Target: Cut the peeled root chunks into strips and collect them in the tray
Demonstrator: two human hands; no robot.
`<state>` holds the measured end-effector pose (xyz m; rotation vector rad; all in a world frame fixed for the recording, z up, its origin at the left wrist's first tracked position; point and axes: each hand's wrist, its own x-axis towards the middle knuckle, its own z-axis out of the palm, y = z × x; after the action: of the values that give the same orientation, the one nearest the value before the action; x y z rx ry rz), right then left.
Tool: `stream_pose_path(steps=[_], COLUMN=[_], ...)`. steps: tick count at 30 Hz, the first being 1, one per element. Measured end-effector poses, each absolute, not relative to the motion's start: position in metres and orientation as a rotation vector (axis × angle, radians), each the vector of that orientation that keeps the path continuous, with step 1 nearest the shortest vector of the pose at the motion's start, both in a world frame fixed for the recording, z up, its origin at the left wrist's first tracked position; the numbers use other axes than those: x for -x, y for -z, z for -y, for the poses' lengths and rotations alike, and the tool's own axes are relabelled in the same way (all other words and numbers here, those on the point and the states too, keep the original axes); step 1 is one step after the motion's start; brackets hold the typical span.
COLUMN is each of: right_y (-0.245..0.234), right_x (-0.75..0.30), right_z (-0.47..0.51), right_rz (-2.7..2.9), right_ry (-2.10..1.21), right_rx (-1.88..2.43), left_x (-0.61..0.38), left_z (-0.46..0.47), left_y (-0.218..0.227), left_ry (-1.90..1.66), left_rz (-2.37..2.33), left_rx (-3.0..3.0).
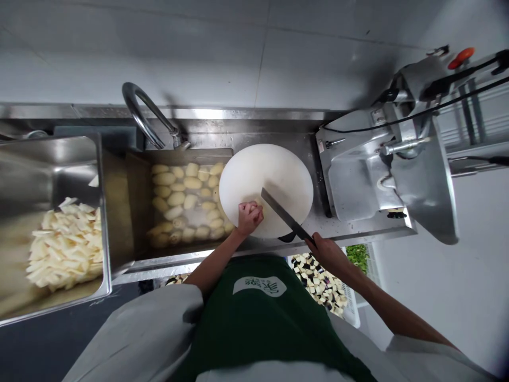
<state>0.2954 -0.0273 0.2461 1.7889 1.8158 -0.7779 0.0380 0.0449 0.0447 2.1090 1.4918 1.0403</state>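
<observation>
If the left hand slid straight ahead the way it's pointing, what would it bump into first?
Probably the knife, near its tip: it lies just ahead of the left hand, above the white board. From overhead I can't tell whether blade and fingers are at the same height.

A grey tiled wall [191,53] stands behind a steel counter [296,141].
</observation>
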Motion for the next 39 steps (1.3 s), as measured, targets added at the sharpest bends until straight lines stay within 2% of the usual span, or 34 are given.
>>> stream_pose_path(steps=[5,15,18,23,26,32,36,39], right_y=[-0.251,-0.263,-0.243,-0.174,-0.152,-0.154,-0.162,-0.171], right_x=[-0.286,-0.29,-0.276,-0.236,-0.231,-0.253,-0.255,-0.245], right_z=[0.039,0.01,-0.007,-0.025,-0.028,-0.031,-0.023,-0.014], right_rz=[-1.839,-1.841,-1.882,-1.982,-1.996,-2.027,-1.953,-1.897], right_ry=[0.799,0.88,0.888,0.84,0.841,0.901,0.874,0.848], right_rx=[-1.742,-1.695,-1.671,-1.666,-1.716,-1.782,-1.839,-1.845], left_x=[-0.035,-0.035,-0.036,-0.037,-0.033,-0.02,-0.021,-0.017], left_z=[-0.049,-0.046,-0.045,-0.041,-0.035,-0.037,-0.051,-0.056], left_y=[-0.047,-0.039,-0.034,-0.035,-0.041,-0.069,-0.088,-0.09], left_ry=[-0.9,-0.879,-0.909,-0.94,-0.925,-0.877,-0.651,-0.656], left_rz=[-1.46,-1.448,-1.444,-1.483,-1.532,-1.396,-1.562,-1.644], left_rx=[-2.119,-2.037,-2.011,-2.019,-2.004,-2.065,-2.124,-2.083])
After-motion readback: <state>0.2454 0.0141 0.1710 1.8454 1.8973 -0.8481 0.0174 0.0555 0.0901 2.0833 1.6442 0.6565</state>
